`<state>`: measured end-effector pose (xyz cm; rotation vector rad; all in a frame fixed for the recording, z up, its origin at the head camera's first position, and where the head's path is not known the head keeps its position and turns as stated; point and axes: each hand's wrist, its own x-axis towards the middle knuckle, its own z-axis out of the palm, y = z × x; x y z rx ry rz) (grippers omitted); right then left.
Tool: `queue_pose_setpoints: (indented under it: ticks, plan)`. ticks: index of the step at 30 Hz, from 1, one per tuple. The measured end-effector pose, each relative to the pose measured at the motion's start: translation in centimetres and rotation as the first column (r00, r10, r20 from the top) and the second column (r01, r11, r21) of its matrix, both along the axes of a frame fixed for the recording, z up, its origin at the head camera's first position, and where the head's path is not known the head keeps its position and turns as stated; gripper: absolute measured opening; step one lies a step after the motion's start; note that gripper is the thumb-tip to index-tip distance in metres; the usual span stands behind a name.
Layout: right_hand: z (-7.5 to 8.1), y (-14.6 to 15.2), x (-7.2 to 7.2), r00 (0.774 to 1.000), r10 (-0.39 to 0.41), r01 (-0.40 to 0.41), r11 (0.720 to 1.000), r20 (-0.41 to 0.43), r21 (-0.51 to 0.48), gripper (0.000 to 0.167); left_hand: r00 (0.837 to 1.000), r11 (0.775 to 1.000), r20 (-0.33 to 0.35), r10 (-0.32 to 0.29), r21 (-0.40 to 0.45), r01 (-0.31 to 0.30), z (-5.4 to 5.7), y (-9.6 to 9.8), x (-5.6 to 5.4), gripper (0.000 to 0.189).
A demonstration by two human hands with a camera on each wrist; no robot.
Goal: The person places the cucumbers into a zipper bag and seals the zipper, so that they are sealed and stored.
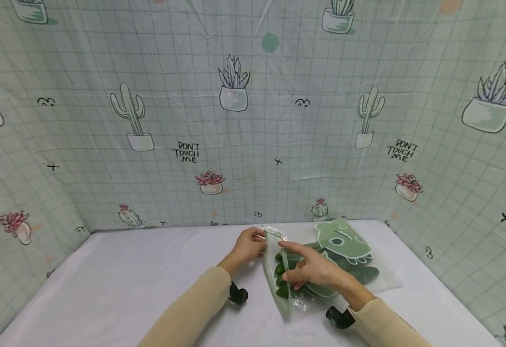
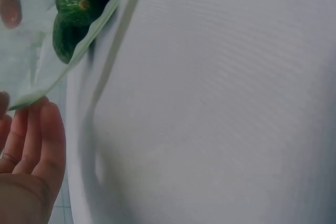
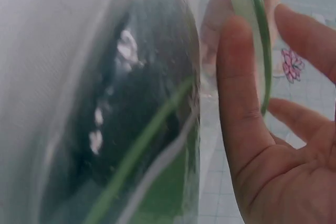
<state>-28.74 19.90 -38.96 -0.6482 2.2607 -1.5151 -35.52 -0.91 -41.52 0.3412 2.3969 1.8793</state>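
A clear zip bag [image 1: 389,277] with a pale green cartoon print lies on the right part of the table, its mouth facing left. Several dark green cucumbers [image 1: 366,274] are inside, their rounded ends [image 2: 79,3] showing near the mouth. My left hand [image 1: 249,246] pinches the far corner of the bag's mouth between thumb and fingers. At the mouth's other side, my right hand [image 1: 313,267] has the green-edged lip [image 3: 266,72] between its thumb and fingers, index finger stretched out. The two lips of the mouth stand apart.
The table [image 1: 127,279] is covered with a white cloth. Behind it and at both sides hangs a checked curtain [image 1: 261,144] printed with potted cacti. A black wrist device [image 1: 237,294] sits under the left sleeve, and another [image 1: 339,318] under the right.
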Motion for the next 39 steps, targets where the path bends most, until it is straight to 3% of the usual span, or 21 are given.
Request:
queue_pose_setpoints:
  ticks: [5,9,13,19,27,33,39]
  plan:
    - [0.5,0.5,-0.2,0.999,-0.022,0.023,1.000,-0.027,0.021,0.074,0.996,0.995,0.073,0.059,0.080,-0.065,0.3,0.4,-0.4,0.032]
    - [0.6,0.7,-0.6,0.997,-0.045,0.047,0.998,-0.056,0.034,0.070,0.989,0.990,0.075,0.125,0.059,-0.130,0.4,0.5,-0.7,0.044]
    - [0.5,0.6,-1.5,0.995,-0.054,0.057,0.998,-0.083,0.036,0.068,0.983,0.984,0.068,0.169,0.042,-0.172,0.2,0.3,-1.1,0.044]
    - [1.1,0.3,-4.1,0.975,-0.076,0.093,0.993,-0.210,0.069,0.060,0.989,0.985,0.014,0.148,0.084,-0.149,0.1,0.5,-1.5,0.034]
    - [2.1,-0.8,-8.5,0.919,0.009,0.064,0.983,-0.395,0.172,0.041,0.992,0.983,-0.052,0.116,0.151,-0.108,0.0,1.0,-1.1,0.025]
    - [1.8,-1.1,-10.8,0.906,0.059,0.010,0.987,-0.419,0.159,0.036,0.985,0.978,-0.092,0.148,0.164,-0.131,0.1,1.3,-0.6,0.017]
    - [1.4,-0.9,-11.3,0.911,0.062,-0.013,0.992,-0.408,0.122,0.026,0.976,0.974,-0.123,0.179,0.161,-0.158,0.1,1.5,-0.4,0.013]
